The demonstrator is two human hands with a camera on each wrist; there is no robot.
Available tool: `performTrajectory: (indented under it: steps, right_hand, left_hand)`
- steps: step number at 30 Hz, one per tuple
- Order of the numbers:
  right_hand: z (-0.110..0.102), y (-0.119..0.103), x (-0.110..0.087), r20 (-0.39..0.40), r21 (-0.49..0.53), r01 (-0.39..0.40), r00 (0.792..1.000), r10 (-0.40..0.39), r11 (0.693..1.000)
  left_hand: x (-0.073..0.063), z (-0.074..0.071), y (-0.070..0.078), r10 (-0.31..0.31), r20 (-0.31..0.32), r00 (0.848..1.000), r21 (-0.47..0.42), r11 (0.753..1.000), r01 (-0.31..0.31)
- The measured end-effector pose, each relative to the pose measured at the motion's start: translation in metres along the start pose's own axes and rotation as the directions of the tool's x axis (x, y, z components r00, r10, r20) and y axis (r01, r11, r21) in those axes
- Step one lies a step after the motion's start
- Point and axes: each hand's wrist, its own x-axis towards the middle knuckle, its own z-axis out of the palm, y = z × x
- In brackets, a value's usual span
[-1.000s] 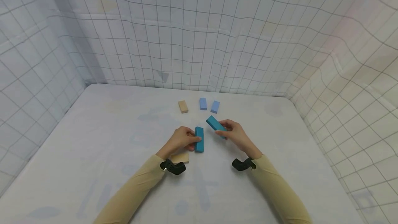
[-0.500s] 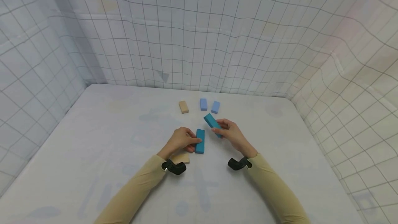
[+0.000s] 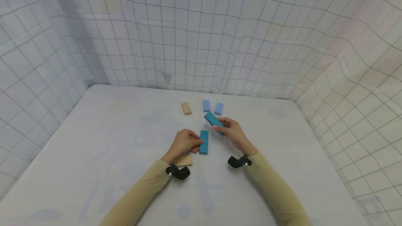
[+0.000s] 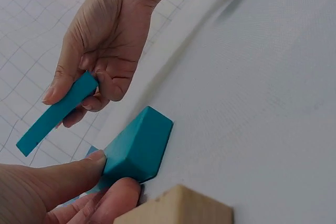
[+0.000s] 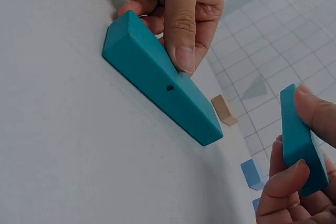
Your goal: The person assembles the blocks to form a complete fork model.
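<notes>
My left hand (image 3: 186, 141) pinches a teal block (image 3: 203, 143) by its left side, low at the table's surface. In the right wrist view this teal block (image 5: 163, 80) shows a small dark hole in its side. My right hand (image 3: 233, 132) grips a second teal block (image 3: 213, 119) between thumb and fingers, tilted and raised off the table. The left wrist view shows that second block (image 4: 58, 113) in the air beyond the first. A pale wooden block (image 3: 185, 160) lies under the left wrist, partly hidden by it.
Toward the back of the table (image 3: 125, 125) lie a small wooden block (image 3: 186, 108) and two light blue blocks, one (image 3: 206, 105) left of the other (image 3: 218, 108). Grid-patterned cloth (image 3: 188, 37) hangs at the back and both sides.
My right hand has moved slightly left and away from me with its teal block, closer to the light blue blocks. The left hand's block has shifted a little right and turned slightly.
</notes>
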Motion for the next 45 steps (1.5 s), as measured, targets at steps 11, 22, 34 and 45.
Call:
performTrajectory:
  steps: [11,22,34,45]
  right_hand:
    - [0.003,0.001,0.011,-0.004,0.011,0.009,1.0,-0.009,1.0]
    - [0.005,0.001,0.02,0.093,0.067,-0.027,0.995,0.021,0.997]
    - [0.01,0.004,0.027,0.131,0.101,-0.038,0.991,0.025,0.994]
    - [0.01,0.007,0.032,0.073,-0.076,0.04,0.997,-0.034,0.996]
  left_hand:
    - [0.002,0.001,-0.002,0.017,-0.029,0.999,-0.018,1.0,-0.017]
    - [0.002,0.001,-0.004,0.028,-0.024,0.999,-0.05,0.998,-0.029]
    - [0.0,0.001,-0.005,0.026,-0.029,0.999,-0.074,0.997,-0.028]
    - [0.004,0.002,-0.008,0.026,-0.032,0.999,-0.074,0.997,-0.028]
